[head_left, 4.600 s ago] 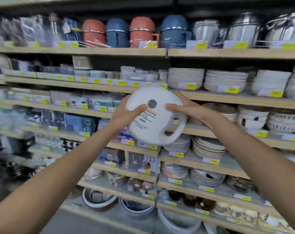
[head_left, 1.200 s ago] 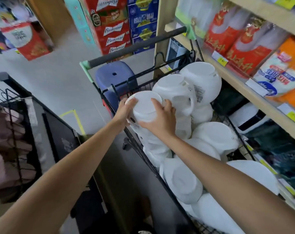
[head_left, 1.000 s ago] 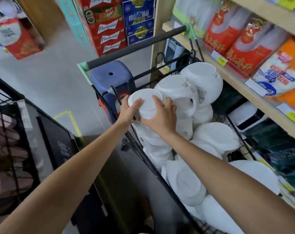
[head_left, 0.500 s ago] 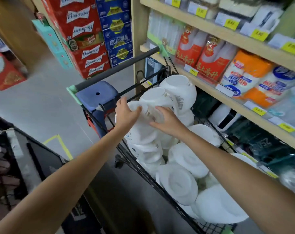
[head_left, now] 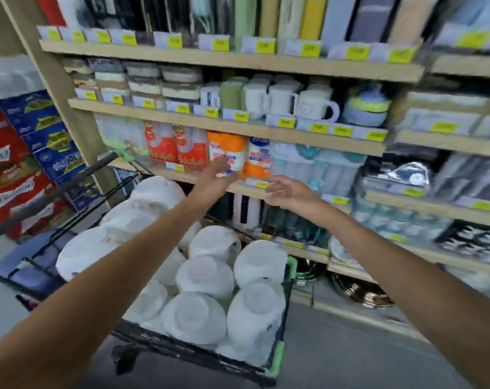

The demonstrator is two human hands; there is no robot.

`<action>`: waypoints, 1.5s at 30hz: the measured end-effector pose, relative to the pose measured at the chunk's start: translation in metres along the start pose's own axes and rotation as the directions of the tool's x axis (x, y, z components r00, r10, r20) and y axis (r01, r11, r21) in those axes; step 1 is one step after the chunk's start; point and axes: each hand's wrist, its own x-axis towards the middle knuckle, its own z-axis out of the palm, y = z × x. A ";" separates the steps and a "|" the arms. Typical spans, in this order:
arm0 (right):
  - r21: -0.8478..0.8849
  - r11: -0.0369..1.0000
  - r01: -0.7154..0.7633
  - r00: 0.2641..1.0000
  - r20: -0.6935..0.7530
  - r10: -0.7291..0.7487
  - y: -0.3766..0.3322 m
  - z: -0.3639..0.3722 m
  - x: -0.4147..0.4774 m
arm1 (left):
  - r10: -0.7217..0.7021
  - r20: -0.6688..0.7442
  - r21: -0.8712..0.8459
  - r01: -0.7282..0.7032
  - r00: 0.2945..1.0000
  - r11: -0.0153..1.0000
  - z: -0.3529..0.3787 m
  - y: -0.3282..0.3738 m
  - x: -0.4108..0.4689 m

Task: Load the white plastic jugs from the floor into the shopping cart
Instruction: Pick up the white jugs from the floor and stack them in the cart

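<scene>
A person's left hand (head_left: 218, 175) and right hand (head_left: 288, 189), fingers loosely spread and empty, are raised near the shelf-side edge of a shopping cart (head_left: 196, 352) heaped with white plastic jugs (head_left: 204, 276), beside stocked wooden shelves (head_left: 238, 127); boxed cartons (head_left: 10, 164) stand left.

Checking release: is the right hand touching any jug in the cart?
Apart: head view shows the right hand open, shelf visible between it and the jugs.

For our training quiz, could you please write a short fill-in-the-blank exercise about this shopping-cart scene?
1. The jugs piled in the shopping cart are all ____.
2. The left hand and the right hand each hold ____.
3. The price tags along the shelf are ____.
Missing words: white; nothing; yellow.
</scene>
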 end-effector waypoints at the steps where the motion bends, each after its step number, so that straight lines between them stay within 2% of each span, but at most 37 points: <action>1: 0.037 0.999 -0.015 0.999 -0.045 0.017 0.006 -0.024 -0.021 | -0.023 0.046 -0.042 0.025 0.999 0.999 0.025 0.011 -0.005; 4: 0.132 0.989 -0.062 0.980 -0.180 0.085 0.033 -0.094 -0.089 | -0.093 0.186 -0.162 0.124 0.978 0.979 0.104 0.040 -0.027; 6: 0.192 0.978 -0.083 0.960 -0.247 0.130 0.055 -0.135 -0.134 | -0.077 0.270 -0.165 0.125 0.960 0.978 0.154 0.052 -0.042; 15: 0.353 0.932 -0.081 0.855 -0.456 0.247 0.149 -0.251 -0.308 | -0.039 0.566 -0.019 0.060 0.823 0.998 0.366 0.078 -0.110; 20: 0.388 0.917 -0.094 0.756 -0.572 0.319 0.189 -0.302 -0.377 | -0.039 0.691 0.045 0.011 0.722 0.999 0.477 0.096 -0.119; 28: 0.442 0.879 -0.180 0.619 -0.643 0.450 0.277 -0.415 -0.462 | -0.057 0.817 0.035 0.050 0.573 0.998 0.676 0.113 -0.119; 36: 0.477 0.842 -0.250 0.459 -0.707 0.537 0.354 -0.574 -0.527 | -0.035 0.915 0.026 0.028 0.402 0.999 0.894 0.169 -0.112; 41: 0.534 0.799 -0.276 0.315 -0.736 0.600 0.401 -0.645 -0.597 | -0.031 0.961 0.028 0.015 0.275 0.999 1.026 0.202 -0.141; 45: 0.584 0.766 -0.268 0.175 -0.753 0.635 0.438 -0.684 -0.664 | -0.037 0.991 0.044 -0.052 0.129 0.998 1.118 0.215 -0.180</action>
